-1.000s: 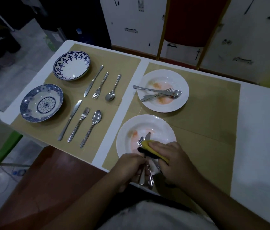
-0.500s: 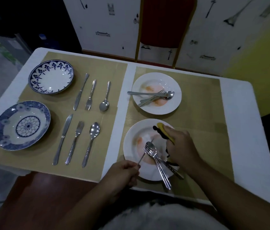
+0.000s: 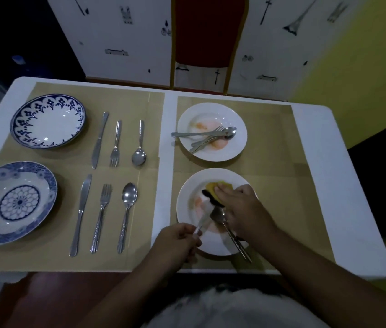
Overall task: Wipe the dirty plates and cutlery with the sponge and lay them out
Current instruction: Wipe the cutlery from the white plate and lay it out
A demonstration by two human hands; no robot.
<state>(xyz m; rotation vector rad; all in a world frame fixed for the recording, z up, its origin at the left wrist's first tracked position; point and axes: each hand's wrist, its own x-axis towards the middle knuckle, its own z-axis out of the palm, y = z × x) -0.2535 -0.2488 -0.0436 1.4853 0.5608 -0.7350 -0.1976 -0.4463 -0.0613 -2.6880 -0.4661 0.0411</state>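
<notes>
Nearest: pinching a blurred knife (image 3: 201, 222) by its handle with left hand (image 3: 177, 242), blade aimed up-right toward the other hand, probably steadied for wiping. Just beyond: gripping the sponge (image 3: 218, 186) under the fingers of right hand (image 3: 242, 209), thumb hidden, dark side down on near plate (image 3: 181, 202) at the blade tip. Fork and spoon (image 3: 231, 233) parked under right wrist, likely awaiting a turn. Smears left of right hand, not yet wiped. Beyond both hands: second dirty plate (image 3: 239, 147), its cutlery (image 3: 201, 134) untouched. Well left of left hand: cleaned cutlery (image 3: 103, 209) in rows. Against half a second ago: sponge lowered from upright to flatter.
</notes>
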